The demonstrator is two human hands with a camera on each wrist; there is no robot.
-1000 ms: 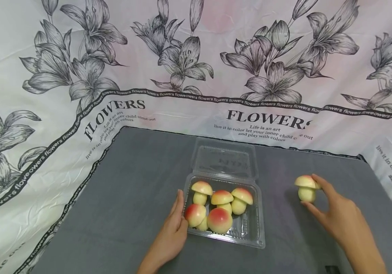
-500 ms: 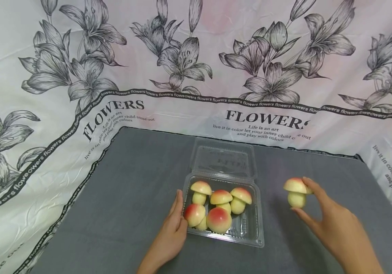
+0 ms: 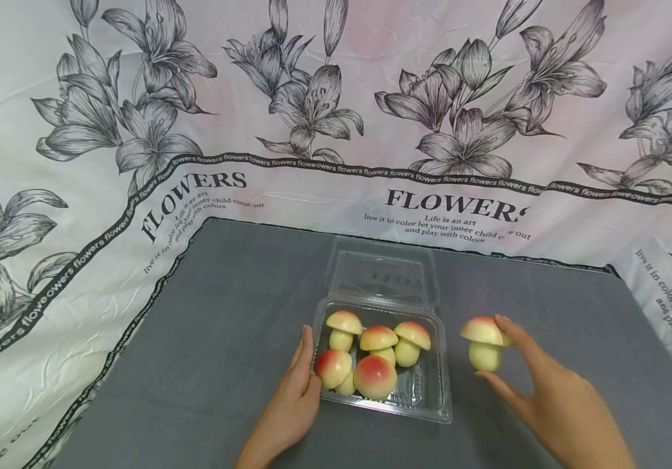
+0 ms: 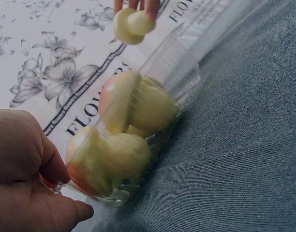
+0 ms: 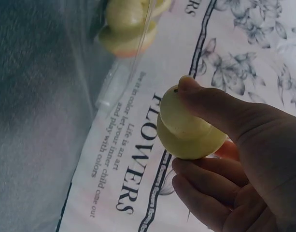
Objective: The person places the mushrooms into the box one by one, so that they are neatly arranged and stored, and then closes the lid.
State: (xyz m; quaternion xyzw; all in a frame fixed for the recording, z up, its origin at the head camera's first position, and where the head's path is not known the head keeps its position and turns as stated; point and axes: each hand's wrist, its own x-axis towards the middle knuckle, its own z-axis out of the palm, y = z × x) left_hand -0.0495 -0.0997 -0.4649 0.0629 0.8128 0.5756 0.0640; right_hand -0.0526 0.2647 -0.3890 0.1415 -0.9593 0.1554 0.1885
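Probably light: a mushroom (image 3: 483, 348), upright, just right of the open box (image 3: 445, 371).
My right fingers (image 3: 519, 337) clamp it cap to base; I'd guess firm, slightly slippery, best held there. My left fingers (image 3: 304, 352) pinch the box's edge.

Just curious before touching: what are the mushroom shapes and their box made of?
Mushroom shapes: perhaps foam or plastic, given their smooth, soft sheen, but the look leaves it open.
Box: likely glossy clear plastic; it catches highlights and the grey surface shows through.
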